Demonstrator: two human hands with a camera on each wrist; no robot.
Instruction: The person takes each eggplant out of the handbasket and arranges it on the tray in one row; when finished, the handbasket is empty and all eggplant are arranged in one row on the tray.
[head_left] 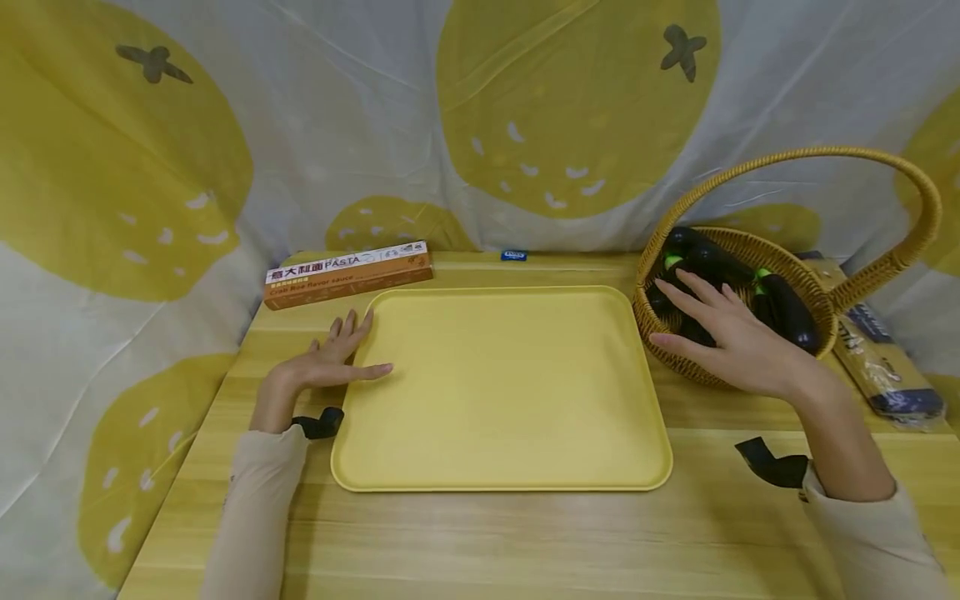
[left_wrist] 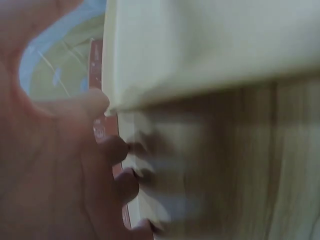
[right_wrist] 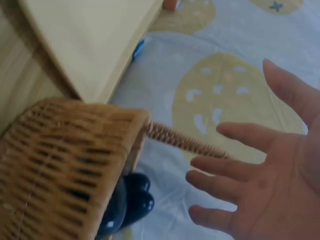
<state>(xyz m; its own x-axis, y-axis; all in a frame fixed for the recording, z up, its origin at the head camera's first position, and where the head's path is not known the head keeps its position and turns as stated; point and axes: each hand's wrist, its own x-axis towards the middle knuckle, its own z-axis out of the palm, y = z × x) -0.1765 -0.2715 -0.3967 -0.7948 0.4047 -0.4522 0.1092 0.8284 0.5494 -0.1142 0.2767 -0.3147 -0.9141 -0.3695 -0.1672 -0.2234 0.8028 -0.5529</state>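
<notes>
the right hand [head_left: 731, 346], fingers spread, holding nothing, hovers above the glossy eggplants [head_left: 791, 312] in the wicker basket [head_left: 672, 356]. they look firm, light, probably slippery; best held round the middle. the handle [head_left: 795, 153] limits lifting room. the left hand [head_left: 318, 364], spread, is at the broad tray's [head_left: 510, 392] left rim.

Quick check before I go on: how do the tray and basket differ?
The tray is smooth and shallow; the basket is woven and deeper, with a tall handle. The tray is rectangular, the basket rounded. The tray holds no eggplants, while the basket holds several. Both are yellowish and stand on the table.
</notes>
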